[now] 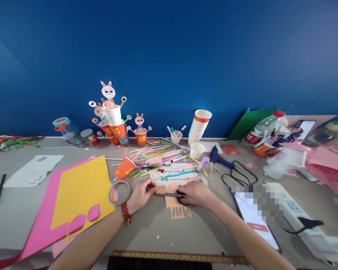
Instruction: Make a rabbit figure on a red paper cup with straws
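My left hand, a beaded bracelet at its wrist, pinches a small piece of light orange paper. In my right hand is a pair of scissors with dark handles, its blades pointing left at that piece. Whether the blades are parted is hard to make out. Beneath the scissors lies a larger light orange sheet with tooth-like cutouts along its near edge. A roll of tape rests just left of my left hand.
Yellow card over pink card lies left. Behind my hands are scattered sticks, a tipped orange paper cup and rabbit-faced cups. To the right are a blue glue gun, a phone and a power strip.
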The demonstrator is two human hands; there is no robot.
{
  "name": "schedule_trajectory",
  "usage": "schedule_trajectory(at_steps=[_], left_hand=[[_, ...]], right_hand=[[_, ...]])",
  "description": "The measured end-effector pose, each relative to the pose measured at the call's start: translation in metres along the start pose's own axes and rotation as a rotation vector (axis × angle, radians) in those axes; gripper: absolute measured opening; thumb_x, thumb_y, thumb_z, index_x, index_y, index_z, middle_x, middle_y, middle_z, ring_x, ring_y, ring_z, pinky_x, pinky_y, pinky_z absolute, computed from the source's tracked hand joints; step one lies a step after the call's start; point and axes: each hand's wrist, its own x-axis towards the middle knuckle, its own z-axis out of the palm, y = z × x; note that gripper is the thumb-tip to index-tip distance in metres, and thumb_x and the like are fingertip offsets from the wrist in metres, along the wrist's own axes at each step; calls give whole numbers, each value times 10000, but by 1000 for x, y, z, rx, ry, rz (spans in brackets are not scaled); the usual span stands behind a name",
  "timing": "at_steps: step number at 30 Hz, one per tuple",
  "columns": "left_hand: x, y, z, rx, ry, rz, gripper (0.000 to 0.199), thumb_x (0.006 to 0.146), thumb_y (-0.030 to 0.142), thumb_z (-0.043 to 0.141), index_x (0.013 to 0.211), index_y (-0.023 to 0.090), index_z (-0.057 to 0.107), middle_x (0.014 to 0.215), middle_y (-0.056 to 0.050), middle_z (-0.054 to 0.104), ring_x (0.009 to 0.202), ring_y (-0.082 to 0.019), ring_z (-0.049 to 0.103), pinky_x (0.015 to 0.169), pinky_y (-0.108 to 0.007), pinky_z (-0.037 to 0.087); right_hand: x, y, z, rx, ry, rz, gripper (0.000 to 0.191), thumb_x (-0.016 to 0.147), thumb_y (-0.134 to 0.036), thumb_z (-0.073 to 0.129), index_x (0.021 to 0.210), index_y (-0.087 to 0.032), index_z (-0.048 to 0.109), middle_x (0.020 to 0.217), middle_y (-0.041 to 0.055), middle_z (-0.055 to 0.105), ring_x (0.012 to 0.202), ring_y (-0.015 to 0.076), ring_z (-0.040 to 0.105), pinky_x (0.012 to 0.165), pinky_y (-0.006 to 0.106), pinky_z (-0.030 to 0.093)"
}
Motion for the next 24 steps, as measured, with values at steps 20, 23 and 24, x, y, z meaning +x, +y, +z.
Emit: schedule_trajectory(at_steps=[20, 23, 24], left_hand=[[-18, 16, -27, 515, 128, 917, 233, 972, 202, 492, 1058, 259, 701, 969, -64, 755, 903, -206, 702, 913, -394, 542], [-18, 17, -26, 596, 92, 892, 282, 979, 173, 459, 1018, 267, 723, 925, -62, 766, 873, -195, 712, 902, -384, 556], [-18, 17, -25, 620, 80, 861, 294, 980, 171, 451, 1000, 269, 728, 913, -62, 767, 871, -195, 712, 904, -385, 557]], right_hand=[[-1, -49, -8, 1752, 415, 85, 339, 721, -411, 748, 867, -198, 529, 766, -17, 614, 478, 58, 361, 428, 192, 252], [7, -63, -9, 1928, 443, 98, 346, 653, -297, 814, 822, -193, 531, 716, -43, 590, 468, 42, 351, 410, 171, 250], [8, -65, -8, 1950, 440, 98, 350, 631, -269, 821, 798, -194, 523, 697, -52, 578, 466, 41, 352, 405, 167, 254]])
